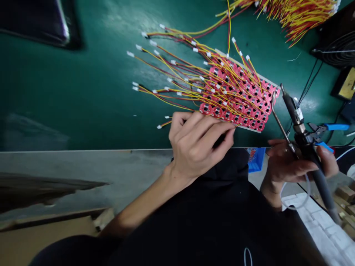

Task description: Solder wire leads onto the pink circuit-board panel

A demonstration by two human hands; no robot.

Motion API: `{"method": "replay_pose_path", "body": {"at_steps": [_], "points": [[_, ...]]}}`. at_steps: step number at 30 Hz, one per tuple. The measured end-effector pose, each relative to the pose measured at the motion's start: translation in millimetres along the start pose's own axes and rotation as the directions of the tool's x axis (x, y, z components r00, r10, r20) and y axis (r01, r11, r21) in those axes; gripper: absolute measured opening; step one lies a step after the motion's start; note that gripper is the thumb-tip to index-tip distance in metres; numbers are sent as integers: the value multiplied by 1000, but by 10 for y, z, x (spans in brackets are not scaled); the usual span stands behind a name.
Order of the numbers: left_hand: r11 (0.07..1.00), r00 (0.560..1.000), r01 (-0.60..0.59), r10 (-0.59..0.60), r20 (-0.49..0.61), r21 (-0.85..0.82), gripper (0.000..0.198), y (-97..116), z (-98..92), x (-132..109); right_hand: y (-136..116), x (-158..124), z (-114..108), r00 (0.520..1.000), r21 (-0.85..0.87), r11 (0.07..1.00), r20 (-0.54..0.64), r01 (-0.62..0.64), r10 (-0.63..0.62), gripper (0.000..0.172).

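While the right hand (294, 168) grasps one soldering iron (321, 181) with one curved metal tube (280, 123) alongside, the left hand (191, 142) pinches a wire (237, 125) at the near side of one board of pink discs (249, 111). The board lies near the near edge of the green table (83, 103), which stretches broadly leftward. Below, one blue bin (258, 164) holds indistinct reddish things. Far right lies one wire bundle (302, 16).
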State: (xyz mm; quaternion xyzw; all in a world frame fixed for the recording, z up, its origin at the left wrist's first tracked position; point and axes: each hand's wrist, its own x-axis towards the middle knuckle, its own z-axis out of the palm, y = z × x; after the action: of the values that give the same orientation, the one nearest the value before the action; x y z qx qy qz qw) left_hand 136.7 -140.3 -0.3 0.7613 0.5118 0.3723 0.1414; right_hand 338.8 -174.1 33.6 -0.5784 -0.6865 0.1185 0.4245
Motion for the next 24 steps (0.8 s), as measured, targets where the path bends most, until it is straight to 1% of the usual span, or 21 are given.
{"method": "replay_pose_path", "body": {"at_steps": [1,2,3,5,7,9,11,12,13,15,16,17,18,19,20,22,23,24], "points": [[1000,1000,-5,5,18,0,14,-5,-11,7,-35,22,142,982,102,994,-184,-27,45,26],[1000,999,-5,5,41,0,14,-9,-23,14,-74,39,270,969,171,984,-229,-54,92,26],[1000,998,-7,7,63,-3,14,-13,-35,19,-112,54,380,957,231,969,-248,-92,150,28],[1000,995,-12,14,95,-18,13,-22,-65,26,-164,81,529,946,317,925,-175,-208,272,30],[999,992,-23,28,125,-43,12,-37,-117,30,-167,117,603,912,410,863,-150,-295,383,30],[995,983,-39,55,174,-94,11,-68,-213,53,-126,164,640,881,502,808,-171,-308,442,29],[983,974,-19,60,219,-185,10,-112,-360,130,-73,208,667,870,568,769,-173,-295,462,29],[972,974,10,44,221,-237,11,-136,-444,199,-52,221,679,870,591,753,-167,-288,464,30],[960,978,57,1,207,-273,12,-160,-525,292,-38,227,688,871,608,742,-160,-283,464,31],[950,982,161,-128,138,-269,12,-208,-638,549,-31,210,697,876,626,734,-164,-263,454,32],[953,975,212,-191,115,-217,14,-232,-654,707,-34,190,697,876,629,737,-179,-249,449,32],[962,966,242,-226,127,-130,17,-258,-637,876,-38,165,694,876,626,743,-193,-237,442,32],[967,950,253,-243,195,-31,22,-284,-591,1049,-40,140,689,877,621,750,-205,-227,435,32],[965,919,253,-264,292,75,26,-309,-521,1215,-39,115,683,879,616,756,-212,-220,428,32],[953,870,245,-296,395,175,30,-332,-436,1365,-34,94,678,879,614,761,-220,-212,422,32],[924,803,233,-359,475,304,34,-373,-267,1593,-15,65,674,877,609,768,-238,-200,417,32],[906,779,224,-388,492,360,34,-389,-199,1663,-3,58,675,874,607,771,-251,-193,416,31],[891,766,215,-408,497,400,32,-404,-147,1705,8,55,678,869,606,774,-266,-185,416,31]]}}
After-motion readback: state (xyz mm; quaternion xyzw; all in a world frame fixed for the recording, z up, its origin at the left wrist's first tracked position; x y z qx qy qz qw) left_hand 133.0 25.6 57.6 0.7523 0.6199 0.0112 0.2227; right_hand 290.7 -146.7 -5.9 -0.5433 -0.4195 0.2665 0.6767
